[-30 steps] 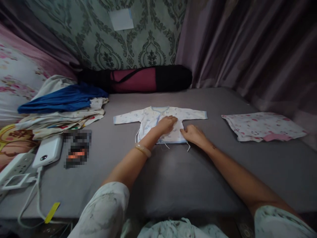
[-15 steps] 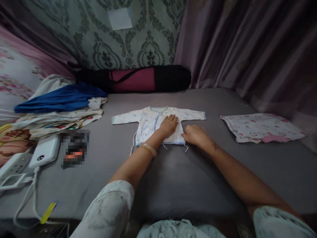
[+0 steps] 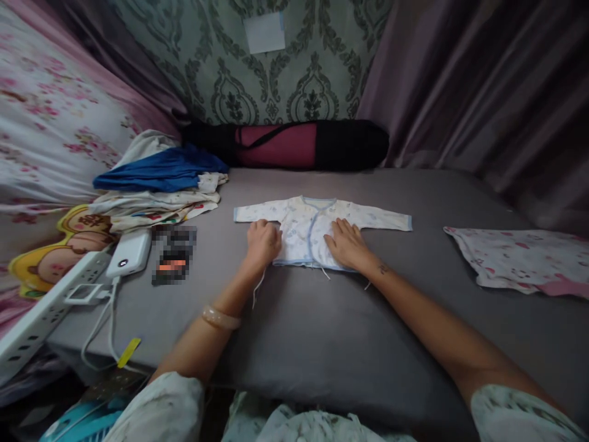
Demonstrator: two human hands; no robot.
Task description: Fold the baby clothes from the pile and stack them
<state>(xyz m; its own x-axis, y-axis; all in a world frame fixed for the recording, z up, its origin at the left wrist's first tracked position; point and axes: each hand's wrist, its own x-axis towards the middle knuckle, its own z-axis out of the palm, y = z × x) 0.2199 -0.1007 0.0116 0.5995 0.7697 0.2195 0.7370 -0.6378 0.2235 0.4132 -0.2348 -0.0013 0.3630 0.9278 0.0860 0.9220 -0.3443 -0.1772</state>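
Note:
A small white baby shirt (image 3: 297,236) with blue trim lies spread flat on the grey sheet, both sleeves stretched out sideways. My left hand (image 3: 264,242) is at the shirt's left side edge below the sleeve, its fingers curled together; what they pinch, if anything, is too small to make out. On the right front panel my right hand (image 3: 346,242) rests flat, fingers spread. Thin white ties hang from the bottom hem and beside my left wrist.
Piled clothes with a blue piece (image 3: 161,170) lie at the left, near a white power bank (image 3: 130,253) and a power strip (image 3: 55,301). A black and red bag (image 3: 280,145) lies along the wall. A folded patterned cloth (image 3: 519,255) is at the right.
My left hand has moved off the shirt front to its left side edge and curled. My right hand has gone from the right side edge onto the front and flattened. The view has turned left.

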